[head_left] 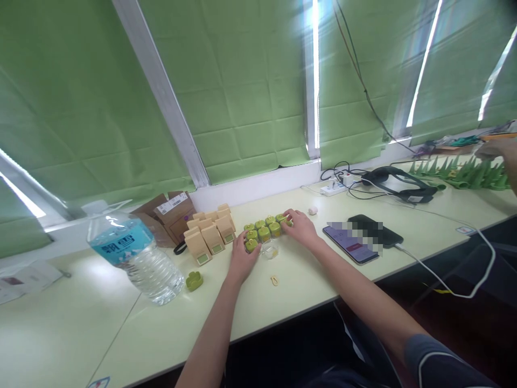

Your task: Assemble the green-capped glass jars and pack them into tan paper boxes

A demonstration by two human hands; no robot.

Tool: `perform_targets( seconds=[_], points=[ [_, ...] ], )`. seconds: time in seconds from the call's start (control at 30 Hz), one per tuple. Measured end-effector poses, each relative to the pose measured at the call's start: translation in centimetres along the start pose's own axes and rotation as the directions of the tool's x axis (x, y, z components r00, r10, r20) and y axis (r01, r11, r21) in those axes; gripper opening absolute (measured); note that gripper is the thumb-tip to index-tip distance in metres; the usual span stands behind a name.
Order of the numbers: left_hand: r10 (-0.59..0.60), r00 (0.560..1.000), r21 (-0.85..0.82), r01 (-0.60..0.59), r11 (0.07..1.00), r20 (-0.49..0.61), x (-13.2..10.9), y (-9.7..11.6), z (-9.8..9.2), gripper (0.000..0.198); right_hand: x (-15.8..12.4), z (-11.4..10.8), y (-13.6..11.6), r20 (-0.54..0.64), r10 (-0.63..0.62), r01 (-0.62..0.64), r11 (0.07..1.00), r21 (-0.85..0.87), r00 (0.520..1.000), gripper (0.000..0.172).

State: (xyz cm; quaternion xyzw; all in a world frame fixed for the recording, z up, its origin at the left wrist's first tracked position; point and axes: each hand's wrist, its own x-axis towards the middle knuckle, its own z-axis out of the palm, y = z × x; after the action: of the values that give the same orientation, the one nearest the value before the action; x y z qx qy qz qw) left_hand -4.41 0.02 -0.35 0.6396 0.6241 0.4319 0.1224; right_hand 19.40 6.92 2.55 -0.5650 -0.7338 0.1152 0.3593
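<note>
Both arms reach across the front edge of the desk (302,285), the 2 hands apart and angled toward each other. The left arm (222,310), bare as far as it shows, runs fairly steeply toward the back edge; its left hand (242,260) is palm down, fingers curved, thumb set apart from them. The right arm (359,288) slants inward, bare below a dark sleeve (448,358) with a pale stripe. Its right hand (301,229) lies nearer the desk's back edge, wrist nearly straight, fingers bent. Whether either hand grips is unclear.
</note>
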Motion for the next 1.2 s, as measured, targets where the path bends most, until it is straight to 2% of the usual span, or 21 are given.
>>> perform_targets(
  seconds=[0.1,0.2,0.53,0.67,0.77,0.83,0.9,1.03,1.13,1.2],
  points=[
    [0.024,0.999,0.042,-0.025,0.999,0.027,0.0,-0.2,0.1,0.067,0.1,0.2,1.0,0.111,0.049,-0.042,0.997,-0.068,0.993,0.046],
    [0.043,0.999,0.051,-0.045,0.998,0.033,0.2,-0.4,0.1,0.064,0.1,0.7,1.4,0.199,0.054,-0.040,0.996,-0.075,0.979,0.048],
    [0.049,0.999,0.060,-0.051,0.997,0.022,0.1,-0.4,0.2,0.066,0.2,0.7,1.2,0.231,0.039,-0.019,0.996,-0.090,0.972,0.048],
    [0.037,0.999,0.046,-0.038,0.998,0.011,0.0,-0.2,0.1,0.067,-0.1,0.6,1.0,0.171,0.054,-0.038,0.995,-0.095,0.984,0.056],
    [0.000,1.000,-0.002,0.000,1.000,-0.001,0.1,-0.1,0.0,0.060,0.0,0.6,0.7,0.025,-0.045,0.045,0.999,-0.008,0.999,0.049],
    [-0.031,0.999,-0.050,0.030,0.998,-0.023,0.2,-0.1,-0.1,0.052,0.1,0.6,0.4,-0.072,-0.156,0.164,0.980,0.111,0.985,0.035],
    [-0.047,0.997,-0.079,0.042,0.996,-0.054,0.3,-0.2,-0.1,0.045,0.0,0.7,-0.2,-0.109,-0.261,0.281,0.927,0.250,0.959,0.024],
    [-0.033,0.992,-0.061,0.026,0.998,-0.121,0.3,0.0,-0.1,0.035,-1.2,1.2,-1.9,0.000,-0.456,0.414,0.809,0.417,0.890,0.015],
    [-0.029,0.981,0.010,0.031,0.999,-0.194,0.1,0.1,-0.3,0.021,-2.4,1.5,-3.3,0.059,-0.561,0.485,0.760,0.433,0.826,0.014],
    [-0.021,0.978,0.040,0.030,0.999,-0.206,0.1,0.1,-0.4,0.014,-2.8,1.5,-3.8,0.049,-0.591,0.518,0.741,0.427,0.805,0.014]
  ],
)
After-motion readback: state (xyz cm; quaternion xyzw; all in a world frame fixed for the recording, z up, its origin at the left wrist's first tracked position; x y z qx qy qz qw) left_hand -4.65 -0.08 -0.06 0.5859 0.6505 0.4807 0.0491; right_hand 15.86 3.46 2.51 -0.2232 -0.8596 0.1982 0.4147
